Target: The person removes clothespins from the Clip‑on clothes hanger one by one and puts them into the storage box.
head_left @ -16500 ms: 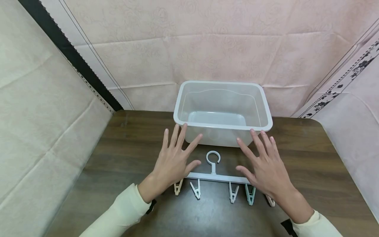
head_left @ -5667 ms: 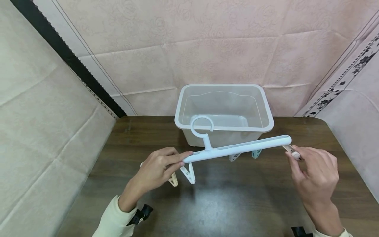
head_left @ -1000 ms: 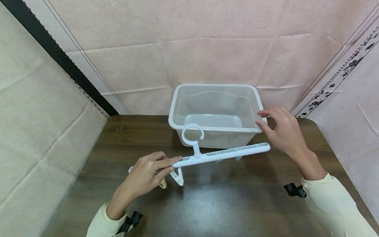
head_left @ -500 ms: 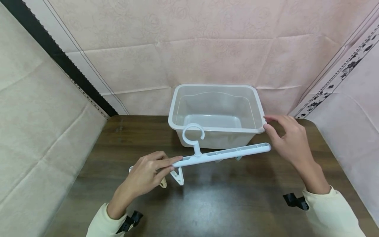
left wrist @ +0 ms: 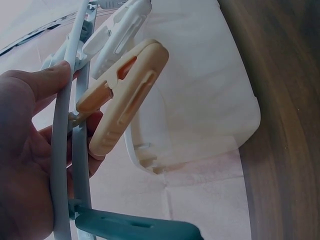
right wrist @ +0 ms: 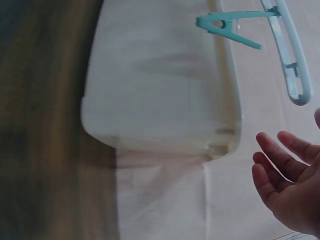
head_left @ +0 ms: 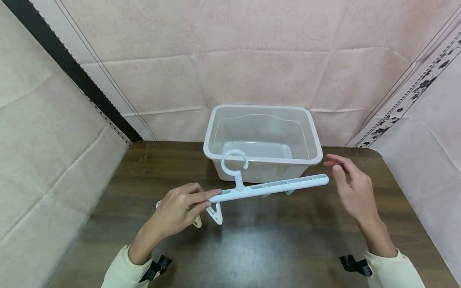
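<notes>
My left hand (head_left: 176, 210) grips the left part of a pale blue clip hanger (head_left: 281, 187), raised above the table with its hook upward. Close to that hand hang a white clothespin (head_left: 215, 215), a beige clothespin (left wrist: 130, 95) and a dark teal clothespin (left wrist: 135, 225). Toward the other end, a light teal clothespin (right wrist: 227, 27) hangs from the bar; the bar's right tip carries no clothespin. My right hand (head_left: 354, 186) is just right of that tip, apart from it, fingers loosely bent and holding nothing.
Behind the hanger, a translucent white plastic bin (head_left: 264, 172) stands at the far edge of the brown wooden table (head_left: 252, 248). Pale patterned cloth (head_left: 259, 72) hangs behind the bin and along both sides.
Since the oldest frame, the hanger has been lifted off the table. My right hand earlier pinched a clothespin at the bar's right end, then reached the bin's right rim; now it has drawn back nearer.
</notes>
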A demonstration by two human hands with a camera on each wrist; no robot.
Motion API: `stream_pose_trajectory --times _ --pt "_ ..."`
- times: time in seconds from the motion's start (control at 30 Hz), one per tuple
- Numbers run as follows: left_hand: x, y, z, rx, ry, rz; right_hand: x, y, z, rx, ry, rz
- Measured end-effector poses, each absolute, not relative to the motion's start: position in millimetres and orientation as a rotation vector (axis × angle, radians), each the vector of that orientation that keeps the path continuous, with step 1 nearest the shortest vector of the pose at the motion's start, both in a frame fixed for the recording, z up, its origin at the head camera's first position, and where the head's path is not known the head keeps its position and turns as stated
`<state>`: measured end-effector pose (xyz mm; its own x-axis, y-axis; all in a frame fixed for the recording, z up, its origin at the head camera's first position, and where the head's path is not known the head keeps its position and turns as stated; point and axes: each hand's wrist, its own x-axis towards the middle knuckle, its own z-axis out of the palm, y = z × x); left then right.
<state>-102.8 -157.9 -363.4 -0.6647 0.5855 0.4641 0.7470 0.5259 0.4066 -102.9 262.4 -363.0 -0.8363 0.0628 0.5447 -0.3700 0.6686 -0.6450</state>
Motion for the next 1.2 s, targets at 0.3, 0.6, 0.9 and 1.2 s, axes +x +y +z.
stream_pose_trajectory --times 0.3,0.6,0.9,1.2 --pt "-104 -158 -363 -1.114 -2.504 -0.865 -91 251 -397 0.251 -2.323 1.262" --pt "-103 -157 -363 -1.137 -2.479 -0.851 -84 237 -414 0.356 -2.378 1.336" --pt "-102 -157 -361 -1.161 -2.458 -0.855 -85 228 -413 0.389 -2.419 1.241" --pt "-102 -157 -362 -1.153 -2.470 -0.880 -88 226 -410 0.383 -2.415 1.259"
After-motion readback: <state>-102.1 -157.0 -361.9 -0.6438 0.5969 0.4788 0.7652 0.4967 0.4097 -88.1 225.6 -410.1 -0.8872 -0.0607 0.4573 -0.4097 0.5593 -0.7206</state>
